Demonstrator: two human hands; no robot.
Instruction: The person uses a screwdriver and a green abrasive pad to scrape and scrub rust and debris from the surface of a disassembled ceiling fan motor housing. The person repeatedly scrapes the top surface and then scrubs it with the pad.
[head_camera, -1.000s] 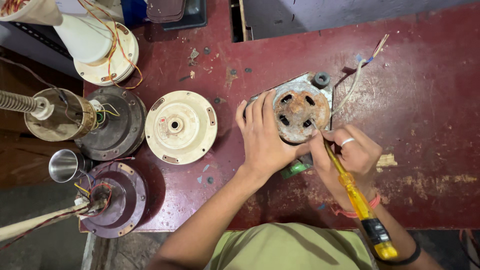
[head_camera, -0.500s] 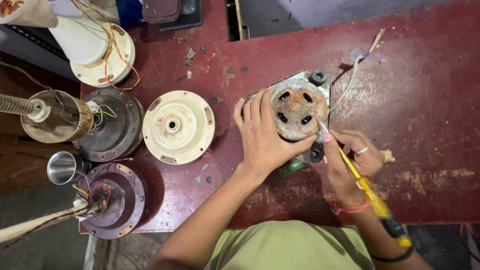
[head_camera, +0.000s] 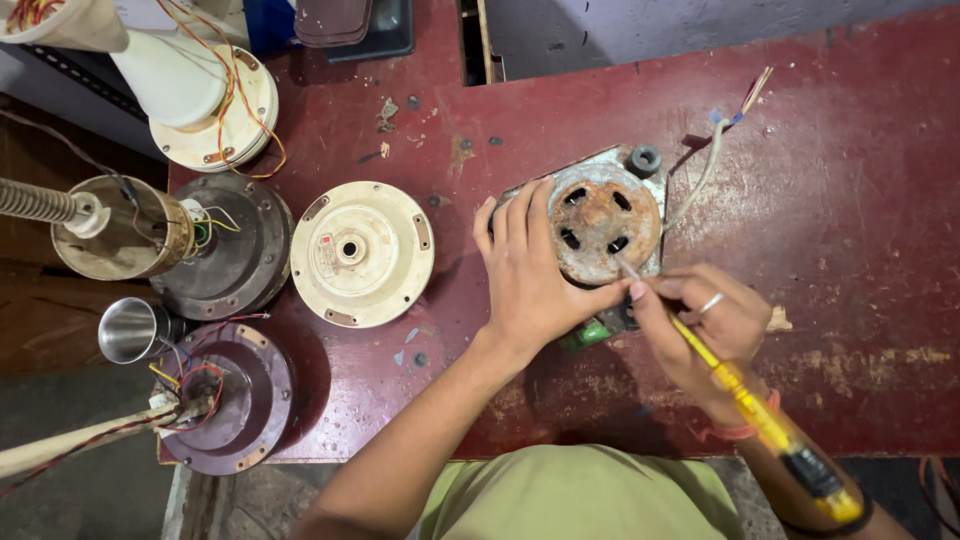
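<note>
Rusty motor (head_camera: 600, 215), mid-bench on the red table (head_camera: 850, 220): left hand (head_camera: 525, 270) lies flat against its left side, fingers spread; right hand (head_camera: 705, 320) pinches a yellow screwdriver (head_camera: 745, 400), tip at the motor's lower right rim. Open tabletop to the right; cream fan housing (head_camera: 362, 253) near on the left, dark housing (head_camera: 225, 250) beyond. Screwdriver's handle end is cut off by the lower edge; the green part (head_camera: 590, 333) under the left hand is hard to identify.

Round cream fan housing (head_camera: 362, 253) is blocking me leftward of the rusty motor (head_camera: 604, 216); bare maroon tabletop (head_camera: 850, 200) is lying open rightward.
</note>
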